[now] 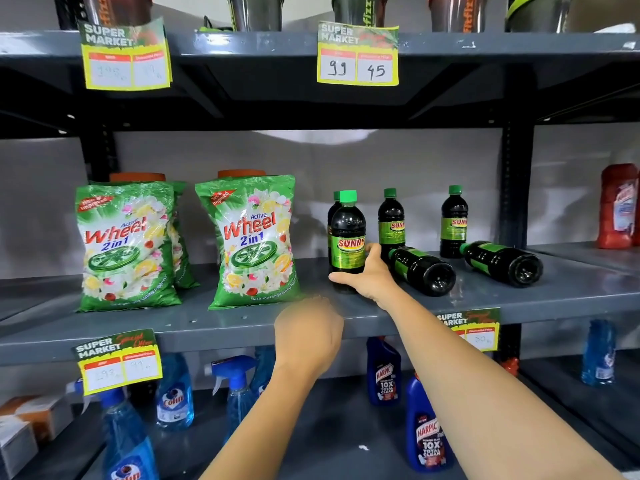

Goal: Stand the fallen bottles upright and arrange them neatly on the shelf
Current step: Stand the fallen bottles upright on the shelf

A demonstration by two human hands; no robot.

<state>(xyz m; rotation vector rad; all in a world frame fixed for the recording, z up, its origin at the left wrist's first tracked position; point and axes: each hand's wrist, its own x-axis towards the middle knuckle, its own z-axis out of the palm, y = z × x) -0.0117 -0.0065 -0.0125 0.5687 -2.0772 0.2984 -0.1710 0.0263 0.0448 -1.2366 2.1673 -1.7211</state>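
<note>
Right hand fingers wrap an upright dark green-capped bottle; left hand blurred, grip unclear.

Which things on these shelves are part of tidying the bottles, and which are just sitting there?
Part of the job:
- held Sunny bottle, gripped by the right hand
- two fallen Sunny bottles
- standing Sunny bottles
- left hand, empty

Just sitting there:
- Wheel detergent bags
- blue spray bottles
- Harpic bottles
- price tags

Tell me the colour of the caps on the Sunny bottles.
Green caps, seen clearly in the head view.
</note>
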